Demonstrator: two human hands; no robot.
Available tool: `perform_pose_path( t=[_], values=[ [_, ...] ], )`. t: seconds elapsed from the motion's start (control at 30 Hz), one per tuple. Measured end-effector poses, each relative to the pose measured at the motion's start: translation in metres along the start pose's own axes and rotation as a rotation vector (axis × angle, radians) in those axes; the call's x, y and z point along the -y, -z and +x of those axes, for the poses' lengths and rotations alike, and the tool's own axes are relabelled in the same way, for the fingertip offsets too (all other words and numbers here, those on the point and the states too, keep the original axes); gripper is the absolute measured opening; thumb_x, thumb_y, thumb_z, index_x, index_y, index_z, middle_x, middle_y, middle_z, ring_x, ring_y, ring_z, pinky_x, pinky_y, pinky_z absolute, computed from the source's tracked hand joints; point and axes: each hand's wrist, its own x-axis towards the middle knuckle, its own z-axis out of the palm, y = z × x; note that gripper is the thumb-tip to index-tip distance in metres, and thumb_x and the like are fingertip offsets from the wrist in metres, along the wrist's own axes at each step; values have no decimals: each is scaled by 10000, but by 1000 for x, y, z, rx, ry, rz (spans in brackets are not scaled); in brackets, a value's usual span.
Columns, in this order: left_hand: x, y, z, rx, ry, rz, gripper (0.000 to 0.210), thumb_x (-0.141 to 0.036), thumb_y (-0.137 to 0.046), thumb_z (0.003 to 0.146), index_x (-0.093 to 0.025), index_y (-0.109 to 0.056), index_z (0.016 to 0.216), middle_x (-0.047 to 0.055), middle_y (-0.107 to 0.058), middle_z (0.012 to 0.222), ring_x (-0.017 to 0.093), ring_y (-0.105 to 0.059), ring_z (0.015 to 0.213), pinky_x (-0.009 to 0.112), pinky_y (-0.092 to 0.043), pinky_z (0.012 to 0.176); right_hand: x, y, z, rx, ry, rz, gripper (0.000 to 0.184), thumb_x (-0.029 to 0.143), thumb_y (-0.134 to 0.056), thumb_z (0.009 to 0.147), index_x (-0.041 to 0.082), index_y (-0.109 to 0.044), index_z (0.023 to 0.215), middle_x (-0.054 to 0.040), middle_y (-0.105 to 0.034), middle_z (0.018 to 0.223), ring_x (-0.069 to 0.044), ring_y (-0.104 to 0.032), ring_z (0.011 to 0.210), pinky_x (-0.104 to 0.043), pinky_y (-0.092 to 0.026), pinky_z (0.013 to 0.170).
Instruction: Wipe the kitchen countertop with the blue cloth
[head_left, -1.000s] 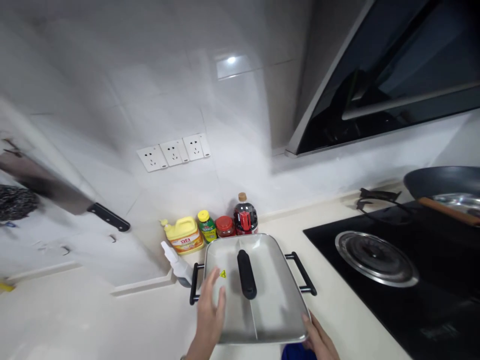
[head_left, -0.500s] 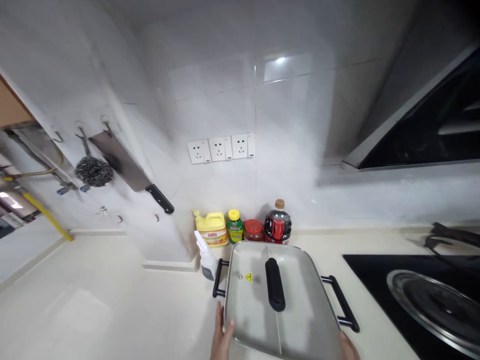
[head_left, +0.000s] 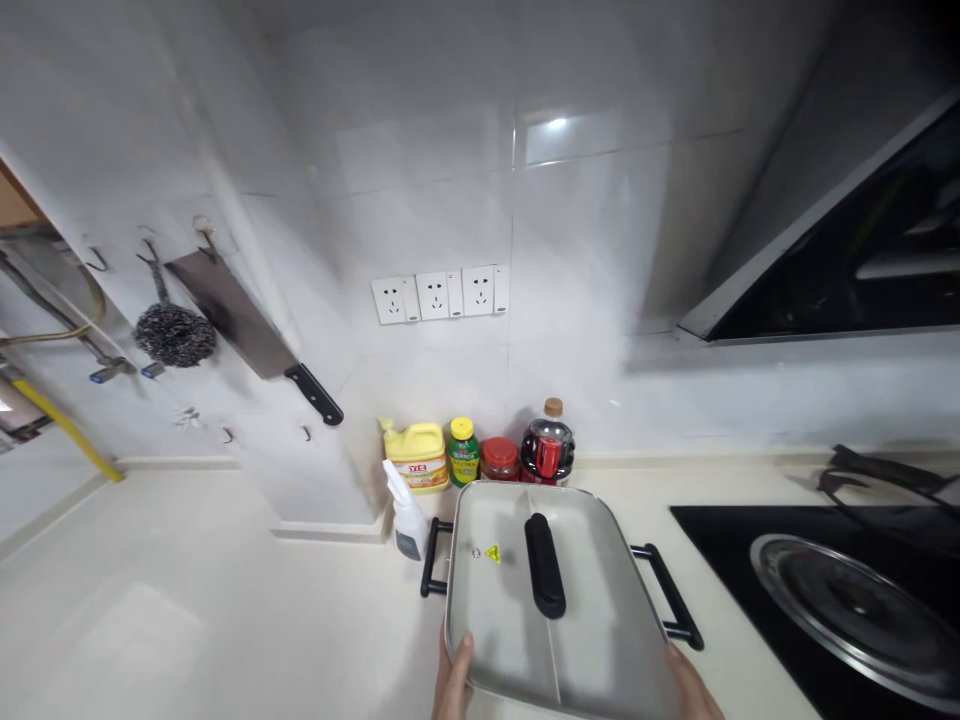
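Note:
A rectangular electric hot pot (head_left: 495, 620) with a pale lid stands on the counter in front of me. Its lid carries a long black handle (head_left: 545, 566) and a small yellow warning triangle. Black side handles stick out at left and right. At the near left corner, my left hand (head_left: 454, 680) grips the pot's side, thumb over the rim and fingers partly hidden behind it. My right hand (head_left: 690, 685) lies against the near right side below the black side handle; its fingers are mostly hidden and cut off by the frame edge.
Behind the pot stand a white spray bottle (head_left: 409, 520), a yellow detergent jug (head_left: 417, 455), a green bottle (head_left: 463, 452), a red-lidded jar (head_left: 499, 458) and a dark bottle (head_left: 547, 445). A black cooktop (head_left: 720, 530) lies right. A cleaver (head_left: 240, 320) and scourer (head_left: 175, 335) hang left.
My left hand has closed in on the pot's side; its fingers were spread wider before. The right hand reaches slightly further along the side. The view has shifted slightly.

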Motion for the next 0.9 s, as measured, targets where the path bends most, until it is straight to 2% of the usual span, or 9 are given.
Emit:
perform_pose_path(
  t=[0.17, 0.37, 0.43, 0.57, 0.67, 0.77, 0.9],
  values=[
    [5, -8, 2, 3, 11, -89, 1024, -625, -699, 785, -296, -169, 1598, 84, -439, 1584, 306, -397, 1466, 411, -393, 1162, 6, 1, 8, 21, 60, 39, 670, 664, -743, 627, 147, -745, 1052, -87, -745, 1068, -350, -622, 1154, -445, -548, 957],
    [1, -11, -1, 44, 36, -56, 915, -619, -739, 761, -322, -359, 1539, 68, -530, 1517, 307, -445, 1435, 410, -380, 1169, 8, 4, 11, 95, 31, 26, 671, 602, -736, 690, 128, -704, 1164, -98, -741, 1086, -319, -653, 1084, -413, -572, 883],
    [3, -12, -1, 51, 34, -66, 930, -629, -730, 763, -325, -336, 1548, 67, -511, 1535, 312, -428, 1447, 423, -373, 1176, 11, 5, 11, 108, 34, 39, 652, 574, -735, 690, 133, -702, 1169, -90, -743, 1070, -312, -660, 1059, -406, -576, 866],
    [11, -17, -1, 75, -11, -136, 1078, -641, -717, 766, -299, -130, 1603, 94, -397, 1612, 322, -359, 1485, 431, -378, 1179, 18, 4, 13, 107, 47, 99, 586, 505, -762, 645, 131, -720, 1094, -83, -743, 1056, -314, -650, 1066, -398, -570, 875],
    [10, -18, -5, 108, -9, -141, 1057, -599, -701, 808, -319, -69, 1608, 85, -312, 1656, 319, -332, 1499, 432, -386, 1176, 23, 3, 16, 95, 63, 97, 548, 499, -770, 604, 131, -732, 1008, -90, -746, 1028, -332, -648, 1069, -412, -559, 899],
    [3, -17, -13, 145, -4, -98, 1009, -569, -686, 843, -323, -78, 1610, 68, -245, 1682, 317, -291, 1516, 454, -371, 1189, 26, 1, 22, 92, 80, 51, 555, 546, -758, 584, 145, -728, 966, -100, -743, 1057, -345, -640, 1101, -415, -546, 926],
    [-3, -7, -21, 233, -33, -45, 916, -590, -662, 856, -308, -207, 1599, 46, -277, 1672, 304, -249, 1534, 457, -291, 1237, 24, 12, 21, 61, 44, -95, 645, 672, -588, 679, 168, -719, 1059, -106, -743, 1061, -350, -668, 1060, -451, -570, 870]
  ],
)
